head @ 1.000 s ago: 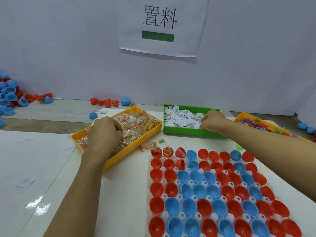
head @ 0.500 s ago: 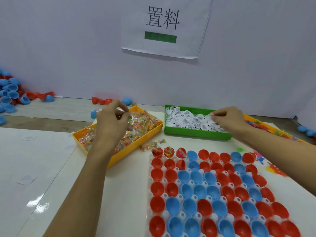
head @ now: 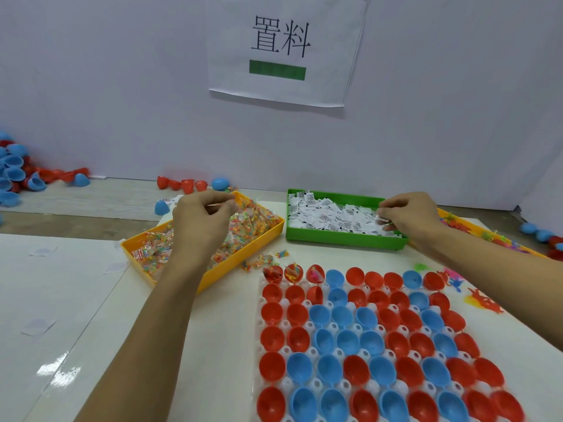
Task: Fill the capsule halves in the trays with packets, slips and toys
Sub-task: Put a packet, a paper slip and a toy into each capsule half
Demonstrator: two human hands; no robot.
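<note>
Capsule tray: nearest the viewer; clear tray seating red and blue capsule halves, open side up; most look unfilled
Filled halves: three at the far left corner of the tray already hold contents
Left hand: raised over the yellow bin; thumb and fingertips pressed together, pinching what looks like a thin clear packet edge
Right hand: over the right part of the green bin; fingers curled, pinching a white slip
Packets: heaped in the yellow bin, a few spilled between bin and tray; judged light, crinkly and slippery, best nipped at a sealed edge
Slips: loose in the green bin; judged very light, limp, prone to cling in pairs; take one by a corner
Toys: small coloured pieces on the table right of the tray, more in a second yellow bin beyond the right forearm
Writing: slips carry fine black print, too small to read; wall sign reads 置料 above a green bar
Far edge: loose capsule halves along the wall, a heap at far left
</note>
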